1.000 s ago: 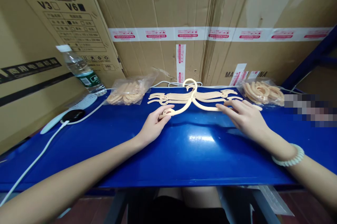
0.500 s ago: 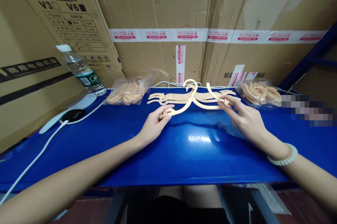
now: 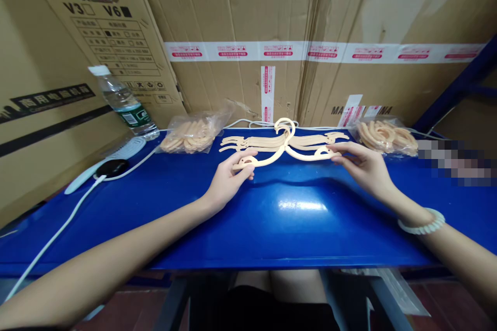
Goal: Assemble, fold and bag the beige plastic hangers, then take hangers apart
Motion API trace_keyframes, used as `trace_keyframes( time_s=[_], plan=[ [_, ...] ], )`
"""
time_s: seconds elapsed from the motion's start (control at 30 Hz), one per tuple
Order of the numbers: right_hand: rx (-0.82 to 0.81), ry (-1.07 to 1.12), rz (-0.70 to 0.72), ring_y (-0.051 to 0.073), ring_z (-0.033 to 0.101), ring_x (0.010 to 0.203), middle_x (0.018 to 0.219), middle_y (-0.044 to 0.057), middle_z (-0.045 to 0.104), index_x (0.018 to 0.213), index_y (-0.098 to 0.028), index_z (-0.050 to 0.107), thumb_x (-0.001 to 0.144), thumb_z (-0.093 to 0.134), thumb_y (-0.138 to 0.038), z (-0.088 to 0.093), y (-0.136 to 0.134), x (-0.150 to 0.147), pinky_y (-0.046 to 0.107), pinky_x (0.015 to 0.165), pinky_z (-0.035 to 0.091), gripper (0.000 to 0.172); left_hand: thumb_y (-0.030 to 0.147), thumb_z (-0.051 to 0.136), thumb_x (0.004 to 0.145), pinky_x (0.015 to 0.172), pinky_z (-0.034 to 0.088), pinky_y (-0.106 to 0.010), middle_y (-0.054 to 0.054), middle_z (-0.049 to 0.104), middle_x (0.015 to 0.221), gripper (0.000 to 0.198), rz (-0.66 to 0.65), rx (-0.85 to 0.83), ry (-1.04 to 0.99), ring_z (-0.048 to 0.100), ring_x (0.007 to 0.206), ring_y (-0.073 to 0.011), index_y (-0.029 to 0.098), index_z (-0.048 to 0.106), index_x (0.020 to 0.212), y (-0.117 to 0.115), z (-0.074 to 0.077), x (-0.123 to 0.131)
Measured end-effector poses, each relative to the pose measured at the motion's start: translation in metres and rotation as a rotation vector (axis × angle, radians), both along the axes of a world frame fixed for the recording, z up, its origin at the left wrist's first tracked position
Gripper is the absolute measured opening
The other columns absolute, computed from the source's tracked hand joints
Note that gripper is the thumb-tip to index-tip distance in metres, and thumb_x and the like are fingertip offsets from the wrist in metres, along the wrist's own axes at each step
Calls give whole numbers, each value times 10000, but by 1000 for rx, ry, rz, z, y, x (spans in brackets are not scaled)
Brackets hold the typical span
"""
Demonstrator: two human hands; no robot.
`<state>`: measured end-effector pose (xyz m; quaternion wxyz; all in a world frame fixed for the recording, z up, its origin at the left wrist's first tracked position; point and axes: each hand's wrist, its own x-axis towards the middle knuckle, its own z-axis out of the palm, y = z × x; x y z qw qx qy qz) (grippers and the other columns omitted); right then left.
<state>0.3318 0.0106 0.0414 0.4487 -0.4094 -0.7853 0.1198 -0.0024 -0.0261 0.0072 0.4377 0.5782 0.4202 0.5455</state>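
A cream plastic clothes hanger (image 3: 274,158) is raised just above the blue table, its hook pointing up. My left hand (image 3: 227,178) pinches its left end between thumb and fingers. The right end sits in a pinch of my right hand (image 3: 367,170), whose wrist carries a pale beaded bracelet. Small cut-out loops show near both ends. Behind the held hanger lies a stack of similar hangers (image 3: 264,142) on the table, partly covered by it.
Clear bags of cream curved parts lie at left (image 3: 190,134) and right (image 3: 382,137). A water bottle (image 3: 130,108), light-blue brush (image 3: 128,148) and black round object with a white cable (image 3: 112,168) are at left. Cardboard boxes (image 3: 233,15) stand behind the blue table (image 3: 272,227).
The curved length that stuck up beside my right hand no longer stands up. My right fingers have shifted outward to the hanger's right tip, and both end loops now show more plainly.
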Motion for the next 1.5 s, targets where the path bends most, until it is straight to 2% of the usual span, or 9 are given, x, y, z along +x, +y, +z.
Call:
trace_keyframes(
  time_s=[0.1,0.27,0.37,0.47,0.57,0.77,0.97,1.27,1.5],
  plan=[
    [-62,40,9,280,692,1013,1073,90,759,1070,-218,769,886,686,-386,3,1,1,455,909,567,262,291,747,804,764,599,-280,-11,644,939,405,8,-35,-101,681,757,-119,165,643,1175,-1,2,1],
    [-273,221,119,203,689,815,969,58,736,1068,-226,742,868,707,-436,3,-2,-10,395,818,591,292,316,741,807,723,638,-298,-5,633,961,450,-60,-89,-145,739,839,-177,210,545,1198,-3,5,8],
    [-352,453,173,180,687,793,919,24,719,1112,-253,661,810,777,-408,-2,-3,-27,368,778,598,359,328,730,815,687,645,-295,7,604,976,463,-114,-82,-110,725,791,-151,231,500,1205,-6,5,13],
    [-436,595,188,171,690,749,826,-3,704,953,-245,596,751,829,-400,-8,-6,-49,356,741,602,346,341,720,827,640,643,-279,16,572,960,520,-132,-37,-71,684,753,-126,255,461,1269,-9,6,16],
    [-528,529,263,171,694,746,803,13,713,808,-211,587,737,838,-423,-14,-12,-69,357,762,604,337,340,706,843,609,635,-267,21,555,923,605,-110,16,-34,670,742,-133,276,396,1358,-12,6,18],
    [-791,353,609,178,721,913,1013,46,737,1007,-185,690,838,757,-421,-17,-26,-77,367,855,615,297,307,698,868,605,591,-226,10,594,920,416,-15,91,5,665,760,-134,247,453,1199,-15,5,18],
    [-751,216,634,200,708,1026,1207,83,722,1183,-216,705,889,707,-419,-14,-31,-66,379,921,587,357,363,676,893,655,562,-239,-36,650,874,208,5,126,117,672,833,-170,174,590,900,-19,5,16],
    [-484,75,479,288,547,1339,1400,69,634,1284,-294,693,907,689,-410,-10,-29,-60,510,1140,427,395,224,681,872,778,591,-273,-91,678,1154,265,-112,158,202,672,1043,-212,195,655,1135,-27,8,14],
    [-465,99,486,279,602,1277,1393,80,632,1264,-304,707,904,689,-393,-8,-32,-60,485,1063,508,371,163,622,900,961,580,-349,-102,571,1396,406,-295,150,184,620,1200,-230,231,616,1300,-26,7,15]
  ],
)
